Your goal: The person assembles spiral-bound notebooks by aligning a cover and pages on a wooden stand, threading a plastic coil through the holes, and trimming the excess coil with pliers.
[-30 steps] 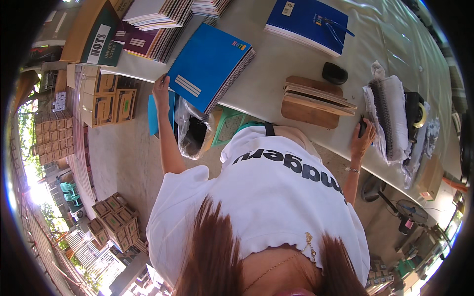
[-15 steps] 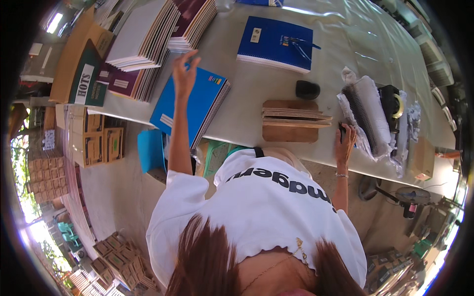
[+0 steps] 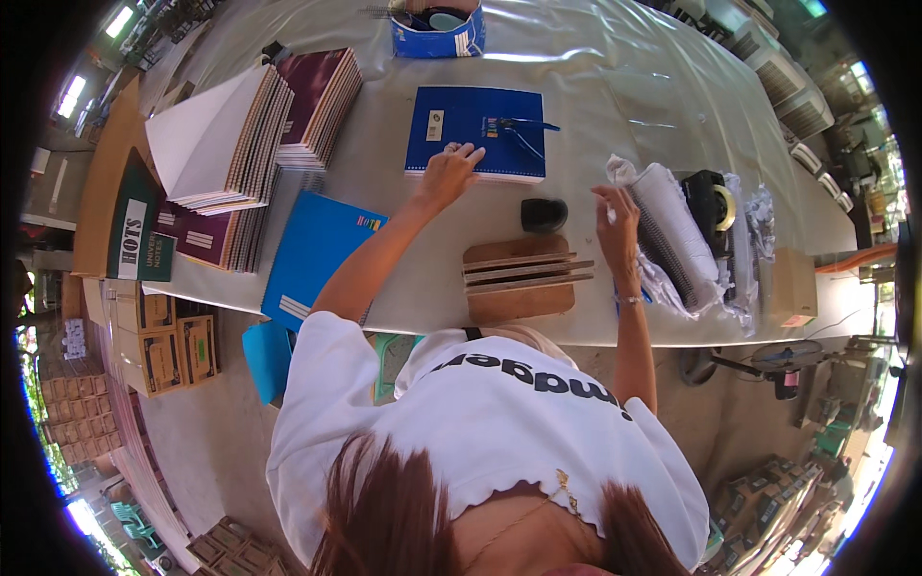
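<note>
Left hand (image 3: 444, 175) lies flat, fingers spread, on one blue notebook (image 3: 475, 146) mid-counter (image 3: 595, 86); right hand (image 3: 615, 213), loosely open and empty, touches the wrapped bundle (image 3: 672, 235).

A dark blue spiral notebook (image 3: 475, 132) lies flat, closed, on the grey table.

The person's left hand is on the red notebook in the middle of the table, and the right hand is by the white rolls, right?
Not quite. In the head view the left hand rests on a dark blue notebook, not a red one. The right hand is indeed by the white rolls.
</note>
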{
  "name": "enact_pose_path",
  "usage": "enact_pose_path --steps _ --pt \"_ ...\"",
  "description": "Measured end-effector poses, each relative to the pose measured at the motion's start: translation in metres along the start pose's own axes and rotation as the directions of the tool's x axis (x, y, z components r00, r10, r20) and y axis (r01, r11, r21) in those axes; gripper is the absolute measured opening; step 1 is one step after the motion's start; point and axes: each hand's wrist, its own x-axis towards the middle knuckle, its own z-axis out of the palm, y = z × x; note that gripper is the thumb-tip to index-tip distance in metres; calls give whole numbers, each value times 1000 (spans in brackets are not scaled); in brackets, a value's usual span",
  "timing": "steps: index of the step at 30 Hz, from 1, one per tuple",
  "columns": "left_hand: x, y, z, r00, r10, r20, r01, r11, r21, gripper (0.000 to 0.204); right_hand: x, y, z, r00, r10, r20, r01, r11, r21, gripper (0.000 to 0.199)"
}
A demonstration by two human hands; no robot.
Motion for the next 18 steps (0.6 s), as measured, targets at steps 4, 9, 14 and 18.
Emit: enact_pose_path --steps 4,9,14,18 --pt "0 -2 10 1000 17 -15 -16 999 35 47 46 -10 37 992 -68 104 60 995 80 18" --pt "4 -8 -1 999 5 -48 -11 994 -111 41 84 -21 77 980 -12 197 -7 995 96 25" --pt "11 -17 -20 999 3 53 11 967 -253 34 90 0 103 957 58 285 -63 998 7 28" --pt "22 -22 -26 993 14 117 19 961 -275 31 91 28 110 974 21 227 -32 999 42 23"
